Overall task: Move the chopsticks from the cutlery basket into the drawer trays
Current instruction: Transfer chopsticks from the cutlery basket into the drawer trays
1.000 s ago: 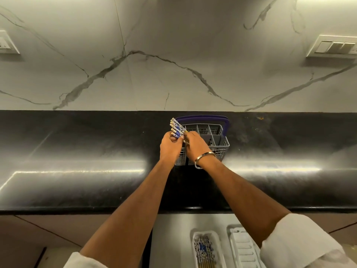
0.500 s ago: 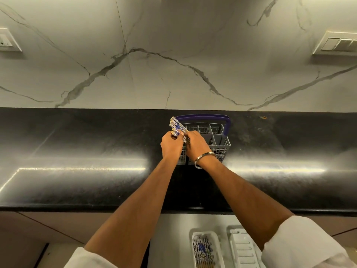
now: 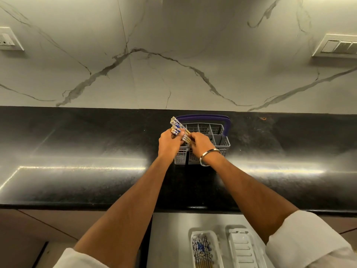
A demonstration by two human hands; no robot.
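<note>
A grey cutlery basket (image 3: 216, 141) with a purple handle (image 3: 204, 118) stood on the black countertop (image 3: 77, 151), toward its back edge and close to the marbled wall (image 3: 173, 55). Both bare forearms reached forward to the basket's near-left corner. The left hand (image 3: 170, 143) was closed around a bundle of chopsticks (image 3: 178, 129), their blue-and-white patterned ends fanning up and to the left of the basket's rim, the plain wooden shafts slanting down toward the right. The right hand (image 3: 201, 145) met the left over the same corner, its fingers curled onto the lower wooden part of the bundle; how firmly it gripped could not be told, as the fingertips were hidden. A metal bangle (image 3: 207, 155) sat on the right wrist, in front of the basket's near wall. The compartments to the right of the hands looked mostly bare, though their depths were too dark to read. Below the basket, past the countertop's front edge, an open drawer (image 3: 170, 238) held two white trays side by side: the left tray (image 3: 193, 248) carried more chopsticks of the same pattern lying lengthwise, and the right tray (image 3: 245, 246) showed only its ribbed floor. White sleeves (image 3: 305, 238) were rolled up at both elbows.
</note>
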